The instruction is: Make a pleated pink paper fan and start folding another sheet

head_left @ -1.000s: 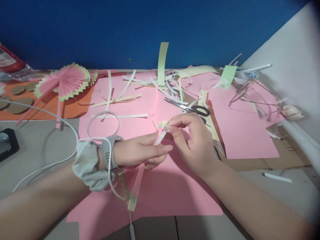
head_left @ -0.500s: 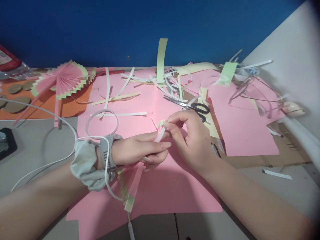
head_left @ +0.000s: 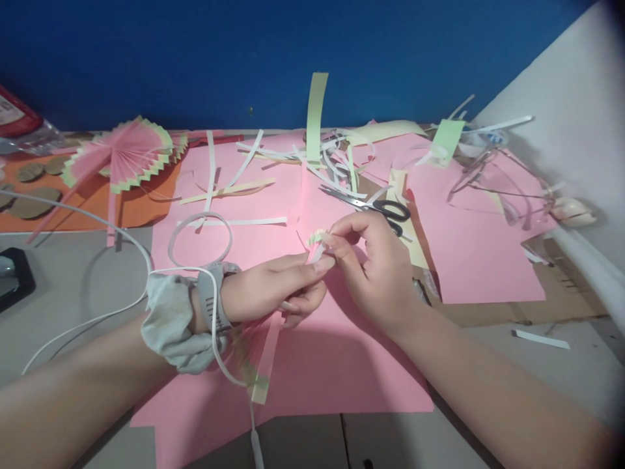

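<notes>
Between my two hands is a pleated pink paper fan (head_left: 267,348) with a pale green edge. My left hand (head_left: 280,290), with a grey watch band and scrunchie at the wrist, is closed round its middle, hiding much of the folds. The left thumb presses near a white strip (head_left: 318,250) lying along the fan's upper end. At that end, my right hand (head_left: 374,273) pinches the strip and the pleated edge with thumb and index finger. The fan's lower end sticks out below my left hand. Beneath both hands lies a pink paper sheet (head_left: 342,371).
Black-handled scissors (head_left: 364,203) lie just beyond my right hand. Paper strips (head_left: 336,159) are heaped at the back. A finished-looking pink fan (head_left: 117,156) rests on orange paper (head_left: 156,208) at left. Eyeglasses (head_left: 498,189) sit at right. A white cable (head_left: 215,326) crosses my left wrist.
My left thumb has slid up along the strip towards the right fingertips, covering more of it. The fan's lower end has swung slightly up and to the right.
</notes>
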Available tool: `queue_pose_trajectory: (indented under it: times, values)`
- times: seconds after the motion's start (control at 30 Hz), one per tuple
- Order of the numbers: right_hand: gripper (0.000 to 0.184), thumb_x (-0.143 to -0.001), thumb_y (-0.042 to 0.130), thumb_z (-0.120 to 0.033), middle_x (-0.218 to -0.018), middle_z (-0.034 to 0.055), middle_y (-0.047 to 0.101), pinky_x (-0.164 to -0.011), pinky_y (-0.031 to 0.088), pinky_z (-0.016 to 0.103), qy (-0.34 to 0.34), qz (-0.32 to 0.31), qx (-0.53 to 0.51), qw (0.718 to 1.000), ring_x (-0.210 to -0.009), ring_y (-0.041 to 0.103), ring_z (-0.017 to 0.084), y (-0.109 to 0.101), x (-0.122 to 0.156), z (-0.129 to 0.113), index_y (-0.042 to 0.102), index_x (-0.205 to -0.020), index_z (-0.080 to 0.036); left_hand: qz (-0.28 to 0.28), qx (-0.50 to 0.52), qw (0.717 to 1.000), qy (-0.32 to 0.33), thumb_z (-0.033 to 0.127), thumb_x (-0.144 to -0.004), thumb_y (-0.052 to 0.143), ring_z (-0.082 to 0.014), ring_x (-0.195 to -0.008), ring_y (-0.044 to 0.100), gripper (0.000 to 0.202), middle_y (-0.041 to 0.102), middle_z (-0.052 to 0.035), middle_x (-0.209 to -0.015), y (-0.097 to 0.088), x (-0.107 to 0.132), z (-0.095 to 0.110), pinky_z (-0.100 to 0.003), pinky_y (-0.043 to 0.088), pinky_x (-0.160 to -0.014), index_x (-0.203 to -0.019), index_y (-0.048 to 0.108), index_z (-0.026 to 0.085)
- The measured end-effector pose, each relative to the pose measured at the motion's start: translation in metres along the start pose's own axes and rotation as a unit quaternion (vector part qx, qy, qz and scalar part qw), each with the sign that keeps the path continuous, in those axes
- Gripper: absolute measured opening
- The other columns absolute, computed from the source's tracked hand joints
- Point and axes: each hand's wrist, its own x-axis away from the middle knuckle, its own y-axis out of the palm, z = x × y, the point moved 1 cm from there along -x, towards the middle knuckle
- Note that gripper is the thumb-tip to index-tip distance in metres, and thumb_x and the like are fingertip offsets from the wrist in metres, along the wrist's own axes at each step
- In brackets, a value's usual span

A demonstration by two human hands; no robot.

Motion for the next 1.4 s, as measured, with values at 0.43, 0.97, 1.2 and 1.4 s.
queue_pose_trajectory:
  times: [0.43, 0.97, 1.2, 1.4]
  values:
    - [0.006, -0.092, 0.055, -0.019, -0.082, -0.0022, 0.059, -0.070, 0.043, 0.027, 0.036, -0.026, -0.005, 0.999, -0.077, 0.055, 0.013, 0.001, 0.000, 0.000, 0.052, -0.087, -0.021, 0.017, -0.022, 1.000, -0.003, 0.041, -0.100, 0.022, -0.0103, -0.045, 0.043, 0.056, 0.032, 0.0049, -0.046, 0.001, -0.001, 0.000, -0.027, 0.040, -0.056, -0.050, 0.034, 0.019]
    - [0.007, -0.092, 0.054, -0.022, -0.077, -0.0022, 0.059, -0.066, 0.041, 0.028, 0.108, -0.111, -0.025, 0.988, -0.073, 0.055, 0.014, -0.001, -0.004, 0.000, 0.053, -0.085, -0.021, -0.002, -0.003, 1.000, -0.019, 0.048, -0.098, 0.030, -0.0074, -0.043, 0.038, 0.051, 0.031, 0.0060, -0.050, 0.001, -0.002, -0.002, -0.023, 0.051, -0.051, -0.057, 0.036, 0.018]
    - [0.008, -0.091, 0.056, -0.027, -0.081, -0.0027, 0.058, -0.062, 0.042, 0.024, 0.157, -0.088, -0.102, 0.978, -0.070, 0.055, 0.011, 0.004, -0.004, 0.011, 0.053, -0.087, -0.021, -0.005, 0.026, 1.000, -0.009, 0.046, -0.097, 0.034, -0.0077, -0.046, 0.030, 0.050, 0.030, 0.0061, -0.052, 0.001, -0.002, -0.002, -0.025, 0.055, -0.053, -0.056, 0.037, 0.018]
    - [0.044, -0.097, 0.030, -0.054, -0.086, 0.0017, 0.057, -0.068, 0.046, 0.027, 0.220, -0.048, -0.229, 0.947, -0.077, 0.057, 0.013, 0.005, -0.001, 0.016, 0.059, -0.099, -0.021, -0.007, 0.058, 0.998, 0.010, 0.037, -0.098, 0.034, -0.0069, -0.043, 0.030, 0.042, 0.031, 0.0083, -0.049, 0.001, 0.000, 0.000, -0.024, 0.053, -0.054, -0.069, 0.054, 0.014]
